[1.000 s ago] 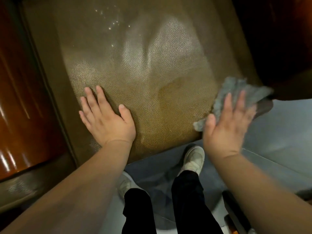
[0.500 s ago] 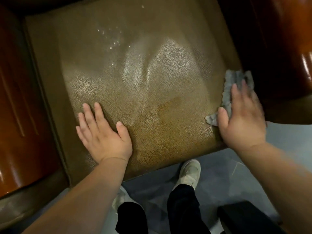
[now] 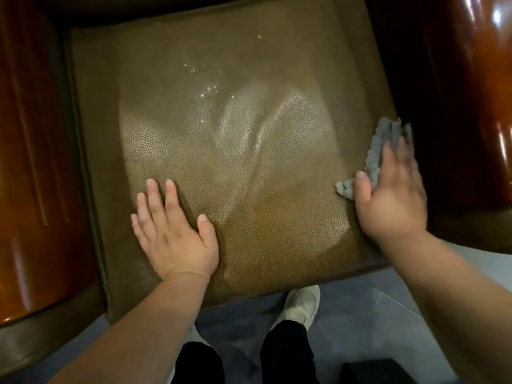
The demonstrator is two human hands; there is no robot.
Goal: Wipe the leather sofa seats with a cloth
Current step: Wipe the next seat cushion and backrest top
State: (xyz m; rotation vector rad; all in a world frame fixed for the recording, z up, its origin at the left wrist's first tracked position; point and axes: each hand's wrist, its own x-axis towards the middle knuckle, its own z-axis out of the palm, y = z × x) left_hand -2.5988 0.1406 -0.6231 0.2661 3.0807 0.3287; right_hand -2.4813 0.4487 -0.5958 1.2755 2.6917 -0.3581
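1. We see the grey cloth (image 3: pixel 380 151) lying on the right-hand edge of the leather seat (image 3: pixel 249 167), bunched into a narrow strip that runs along the seat's side, with one ragged corner sticking out beside the thumb.
2. Our right hand (image 3: pixel 390 200) lies flat on top of the cloth, palm down, fingers stretched forward and close together, pressing it to the leather rather than clutching it; the fingertips are blurred.
3. Our left hand (image 3: pixel 174 234) rests palm down on the front left part of the seat, well apart from the cloth, fingers straight and slightly spread, thumb angled out to the right, holding nothing.
4. The seat is olive-brown with a pebbled grain; a pale sheen and soft creases cross its middle, and small bright specks (image 3: pixel 205 81) are scattered toward the back.
5. Glossy reddish-brown wooden armrests stand on either side of the seat, the left armrest (image 3: pixel 33 162) and the right armrest (image 3: pixel 471 92), the cloth lying just beside the right one.
6. Below the seat's front edge we see a light shoe (image 3: pixel 300 306), dark trouser legs (image 3: pixel 285 353) and a grey-blue floor (image 3: pixel 360 309).
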